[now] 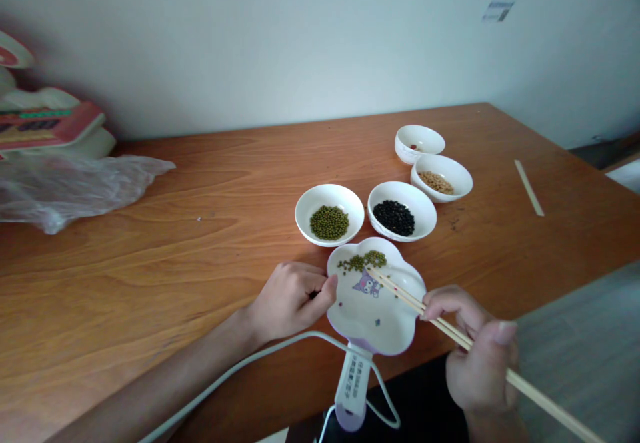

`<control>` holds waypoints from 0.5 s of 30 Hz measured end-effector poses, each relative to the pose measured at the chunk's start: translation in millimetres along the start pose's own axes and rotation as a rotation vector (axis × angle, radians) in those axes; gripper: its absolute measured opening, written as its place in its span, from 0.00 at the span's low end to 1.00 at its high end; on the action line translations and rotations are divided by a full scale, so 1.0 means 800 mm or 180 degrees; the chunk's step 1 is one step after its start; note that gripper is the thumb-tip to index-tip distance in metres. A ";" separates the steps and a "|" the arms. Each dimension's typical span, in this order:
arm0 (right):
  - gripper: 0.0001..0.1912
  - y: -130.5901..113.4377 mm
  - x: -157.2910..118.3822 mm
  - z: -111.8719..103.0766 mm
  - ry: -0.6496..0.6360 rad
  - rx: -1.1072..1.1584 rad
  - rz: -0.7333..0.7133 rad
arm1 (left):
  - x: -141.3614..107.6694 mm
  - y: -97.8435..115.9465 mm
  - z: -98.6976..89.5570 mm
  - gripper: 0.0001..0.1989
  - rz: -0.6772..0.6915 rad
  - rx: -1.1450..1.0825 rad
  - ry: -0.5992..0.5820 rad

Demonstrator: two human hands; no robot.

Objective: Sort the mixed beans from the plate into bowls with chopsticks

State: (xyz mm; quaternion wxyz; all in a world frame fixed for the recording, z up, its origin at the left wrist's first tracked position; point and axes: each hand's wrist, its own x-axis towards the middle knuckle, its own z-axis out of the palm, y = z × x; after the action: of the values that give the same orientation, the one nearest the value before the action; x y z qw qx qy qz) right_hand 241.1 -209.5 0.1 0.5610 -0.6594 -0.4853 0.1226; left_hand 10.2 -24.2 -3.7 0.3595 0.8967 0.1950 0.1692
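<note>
A white, lilac-edged flower-shaped plate (370, 320) with a handle lies at the table's front edge. Green mung beans (367, 261) are scattered in its upper part, over a small cartoon print. My right hand (483, 353) holds a pair of wooden chopsticks (410, 300), whose tips are down among the mung beans. Whether a bean is pinched between the tips is too small to tell. At the plate's left rim, my left hand (295, 300) is closed, fingers curled and thumb over the edge. Just behind stand a bowl of mung beans (329, 223) and a bowl of black beans (395, 218).
Farther back right are a bowl of tan beans (437, 182) and a bowl with a few reddish bits (419, 143). A pale flat strip (529, 188) lies at right. Clear plastic (100, 186) and a toy (55, 126) sit left. A white cable (240, 365) crosses the plate's handle.
</note>
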 end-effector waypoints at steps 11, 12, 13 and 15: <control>0.40 -0.076 0.062 0.046 0.0239 0.0648 -0.0152 | -0.001 0.000 0.000 0.28 0.0046 0.0043 0.0013; 0.39 -0.077 0.065 0.047 0.0218 0.0636 -0.0190 | -0.001 0.000 0.000 0.28 0.0027 0.0033 0.0004; 0.39 -0.077 0.065 0.047 0.0243 0.0628 -0.0204 | 0.000 0.000 0.000 0.28 0.0009 0.0020 -0.0006; 0.40 -0.069 0.058 0.038 0.0354 0.0617 -0.0142 | 0.000 0.001 0.000 0.28 -0.0011 0.0002 -0.0033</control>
State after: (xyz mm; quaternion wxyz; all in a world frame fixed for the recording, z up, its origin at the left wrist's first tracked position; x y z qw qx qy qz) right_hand 215.1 -160.0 54.8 0.6508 -0.5969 -0.4538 0.1197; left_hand 10.6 -24.3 -3.3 0.3606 0.8973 0.1947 0.1638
